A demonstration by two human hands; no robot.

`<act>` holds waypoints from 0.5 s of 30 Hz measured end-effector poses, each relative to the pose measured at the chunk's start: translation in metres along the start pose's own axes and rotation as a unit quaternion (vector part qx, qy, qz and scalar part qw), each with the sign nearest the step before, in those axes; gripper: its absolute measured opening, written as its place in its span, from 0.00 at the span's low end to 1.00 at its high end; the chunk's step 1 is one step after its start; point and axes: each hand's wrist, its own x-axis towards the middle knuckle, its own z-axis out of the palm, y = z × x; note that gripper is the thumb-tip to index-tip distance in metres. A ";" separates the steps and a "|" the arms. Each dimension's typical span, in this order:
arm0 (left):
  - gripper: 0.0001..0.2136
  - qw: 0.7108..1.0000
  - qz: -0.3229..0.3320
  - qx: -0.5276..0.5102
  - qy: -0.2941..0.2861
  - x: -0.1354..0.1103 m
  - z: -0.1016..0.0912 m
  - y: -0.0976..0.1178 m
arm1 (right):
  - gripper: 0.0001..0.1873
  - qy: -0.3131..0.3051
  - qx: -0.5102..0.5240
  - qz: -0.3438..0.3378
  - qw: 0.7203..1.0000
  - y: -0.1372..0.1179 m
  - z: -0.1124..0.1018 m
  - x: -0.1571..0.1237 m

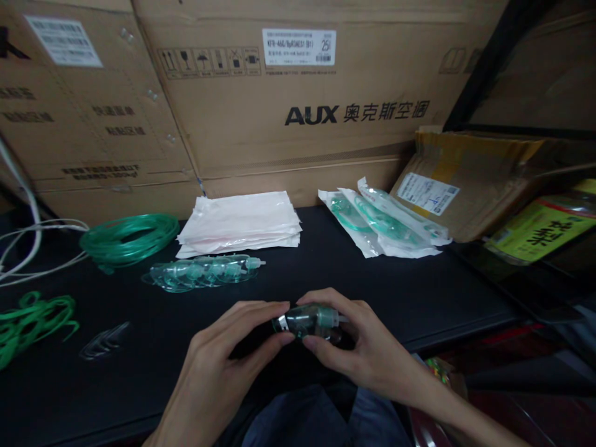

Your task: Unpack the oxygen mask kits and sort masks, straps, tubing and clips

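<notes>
Both of my hands hold one clear green oxygen mask (305, 321) over the front of the black table. My left hand (233, 347) pinches its left rim between thumb and fingers, beside a small shiny metal strip (283, 322) on the mask. My right hand (358, 338) grips the other side, close to the pale connector (331, 318), which points right. Farther back lies a nested row of similar clear green masks (205, 273). Several thin shiny strips (105, 341) rest to the left of my left hand.
Behind the masks is a stack of white packets (239, 220). Green tubing (130, 239) lies coiled at left, with green straps (37, 320) nearer. White packs (382, 220) with green contents lie at right, before an open carton (465, 180). Large cardboard boxes (298, 149) wall the back.
</notes>
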 end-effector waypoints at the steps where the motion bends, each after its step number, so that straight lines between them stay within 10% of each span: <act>1: 0.13 1.000 0.003 0.002 -0.004 0.000 0.000 0.000 | 0.16 0.001 -0.003 -0.003 1.000 0.000 0.000 0.000; 15: 0.15 0.996 0.088 0.021 -0.017 0.000 -0.002 -0.001 | 0.11 0.021 -0.033 -0.016 0.999 0.003 0.001 0.001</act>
